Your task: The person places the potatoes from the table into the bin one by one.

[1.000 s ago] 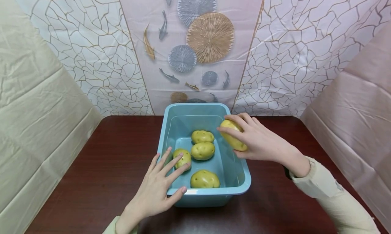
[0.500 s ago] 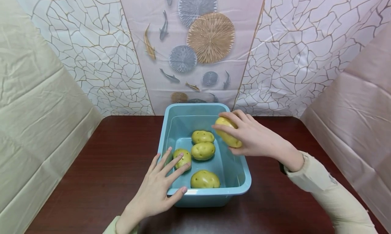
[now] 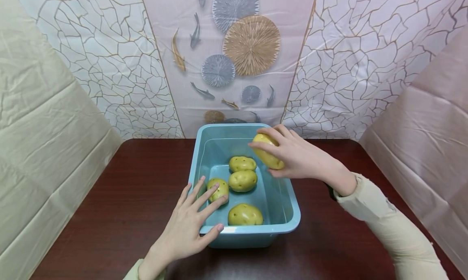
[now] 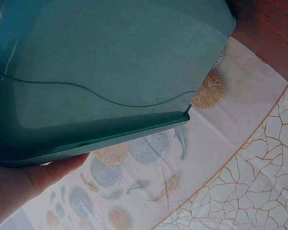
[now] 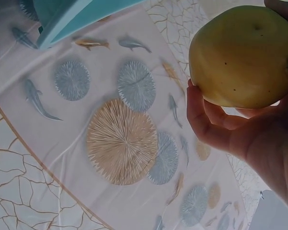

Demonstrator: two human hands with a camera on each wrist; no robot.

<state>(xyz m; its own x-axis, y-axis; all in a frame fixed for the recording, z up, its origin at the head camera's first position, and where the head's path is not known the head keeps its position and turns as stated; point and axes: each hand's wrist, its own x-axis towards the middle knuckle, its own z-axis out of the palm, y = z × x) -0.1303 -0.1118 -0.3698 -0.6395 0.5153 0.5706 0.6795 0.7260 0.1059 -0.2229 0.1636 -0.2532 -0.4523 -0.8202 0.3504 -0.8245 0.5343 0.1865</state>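
Note:
My right hand (image 3: 297, 156) grips a yellow potato (image 3: 268, 152) above the right wall of a light blue tub (image 3: 252, 230). In the right wrist view, fingers curl beneath that potato (image 5: 245, 57). Fingers spread, my left hand (image 3: 190, 223) lies over the tub's near left corner, thumb along the front rim. Its fingertips partly cover one potato (image 3: 215, 185) in the tub; whether they touch it I cannot tell. Two more potatoes sit touching each other, a far one (image 3: 242, 163) and a nearer one (image 3: 243, 181). Another potato (image 3: 245, 214) is by the front wall.
The tub stands on a dark red-brown table (image 3: 146, 178). Behind it hangs a patterned cloth (image 3: 252, 44) with printed fish and round shapes. Beige cloth walls, left (image 3: 47, 129) and right (image 3: 420, 125), flank the table. The left wrist view shows mostly the tub's wall (image 4: 120, 57).
My right hand has moved left and a little farther away, carrying the potato toward the tub's far right side. The left hand, tub and potatoes inside have stayed put.

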